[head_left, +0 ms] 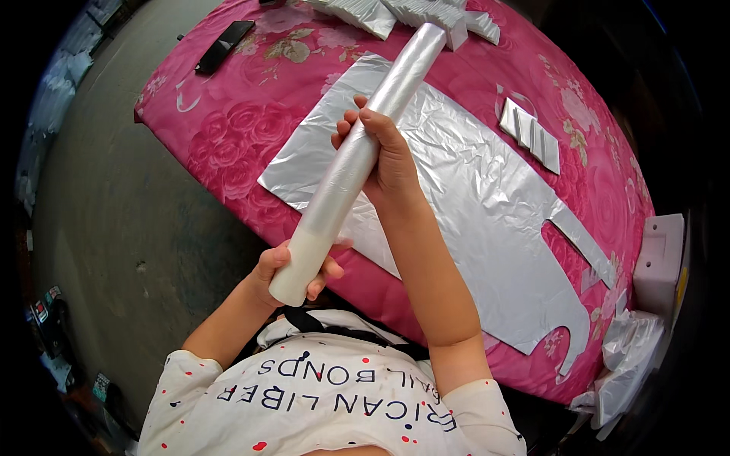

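Observation:
A long roll of clear plastic film (346, 171) slants across the middle, its far end up and to the right. Near its pale bottom end, my left hand (300, 272) is closed around it. Further up, the fingers of my right hand (384, 156) wrap the roll at about its middle. Below the roll, a large silver-grey plastic sheet (471, 205) lies flat and creased on the table. Curved cut-outs at its right end leave strap-like strips. The roll and my right forearm cover part of the sheet.
A pink floral cloth covers the table (228, 144). A black phone (224, 47) lies at the far left. Folded silver packets (430, 17) are piled at the back, and a smaller folded bundle (530, 135) lies right. A white box (658, 258) and plastic bags (630, 357) stand beyond the right edge.

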The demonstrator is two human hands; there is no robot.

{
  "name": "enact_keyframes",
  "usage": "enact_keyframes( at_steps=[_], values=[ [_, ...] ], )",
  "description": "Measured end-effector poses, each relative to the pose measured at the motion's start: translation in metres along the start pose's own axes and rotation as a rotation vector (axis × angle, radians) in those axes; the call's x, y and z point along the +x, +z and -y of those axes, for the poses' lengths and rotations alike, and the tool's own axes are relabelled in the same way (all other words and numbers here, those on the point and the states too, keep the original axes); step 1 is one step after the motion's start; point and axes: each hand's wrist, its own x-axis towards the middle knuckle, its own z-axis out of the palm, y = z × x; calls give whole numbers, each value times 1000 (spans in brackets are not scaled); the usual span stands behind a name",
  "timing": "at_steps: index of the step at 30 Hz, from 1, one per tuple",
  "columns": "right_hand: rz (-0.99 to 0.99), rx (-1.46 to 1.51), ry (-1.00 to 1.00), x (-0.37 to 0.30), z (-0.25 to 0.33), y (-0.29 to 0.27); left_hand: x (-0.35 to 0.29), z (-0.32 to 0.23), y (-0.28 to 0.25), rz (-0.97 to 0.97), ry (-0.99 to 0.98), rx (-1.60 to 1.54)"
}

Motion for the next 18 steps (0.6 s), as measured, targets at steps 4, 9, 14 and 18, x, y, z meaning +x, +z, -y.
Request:
enact_keyframes(
  at_steps=[4,9,14,18],
  values=[
    [-67,-174,-158,-35,34,6,22,9,7,122,-206,1],
    [-275,-440,-274,-71,39,-12,48,23,26,-279,-62,847],
    [-383,-452,-325,-94,41,-49,61,46,37,-369,-175,975],
    [-464,-352,-356,-113,90,-98,47,39,31,-182,-534,680]
  ],
)
